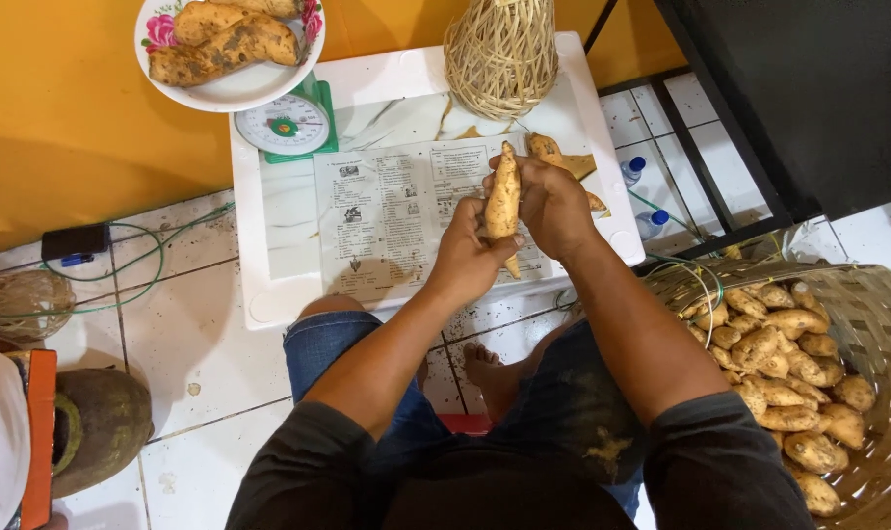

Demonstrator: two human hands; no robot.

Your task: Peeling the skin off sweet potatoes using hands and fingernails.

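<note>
Over the newspaper (387,211) on the low white table (269,245), a sweet potato (503,196) stands nearly upright, held between both hands. The left hand (465,257) wraps its lower half from below, fingers closed round it; the right hand (551,204) closes over its upper side, thumb near the tip. It looks as if the tuber is being turned and rubbed or checked in the hands, so the grip likely needs to stay firm at the thin lower end while the other hand works along the skin. Just behind the right hand lies another tuber (547,150) on the paper. Farther back stands a woven wicker cover (501,54), and at the table's far left corner a green scale (287,126) carries a flowered plate (232,90) with soil-marked tubers. To the right, near the person's knee, a wide basket (882,324) holds many more. Two capped bottles (642,196) lie on the tiled floor beside the table, and cables trail at the left.
</note>
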